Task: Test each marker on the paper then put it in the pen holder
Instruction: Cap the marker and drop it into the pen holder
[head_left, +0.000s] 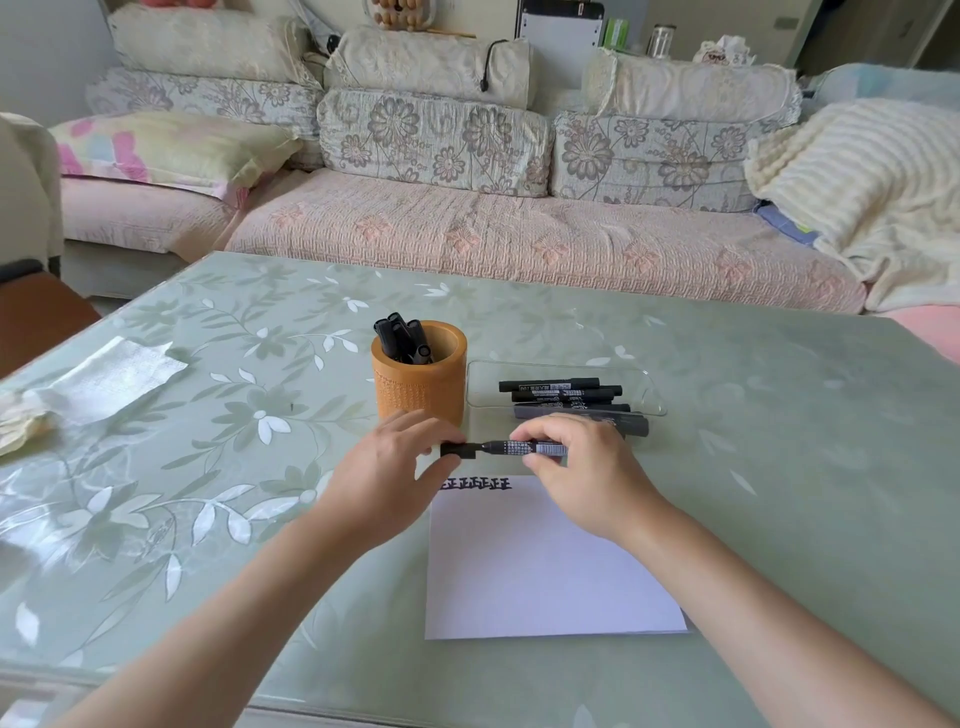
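Holding one marker (524, 447) level above the top edge of the paper (545, 571), I have my right hand (576, 462) curled round its barrel and my left hand (395, 457) pinching the cap (458, 450), which sits just off the nib. Whether the cap is going on or coming off I cannot tell. The pen holder (415, 395) stands at eleven o'clock from the marker with several markers inside. The clear tray (652, 387) at one o'clock holds more markers (561, 389). Black test marks (475, 484) line the paper's top edge. The bare nib is close to my left fingers, so a misaligned push could ink my skin, and a slip could streak the table (779, 415).
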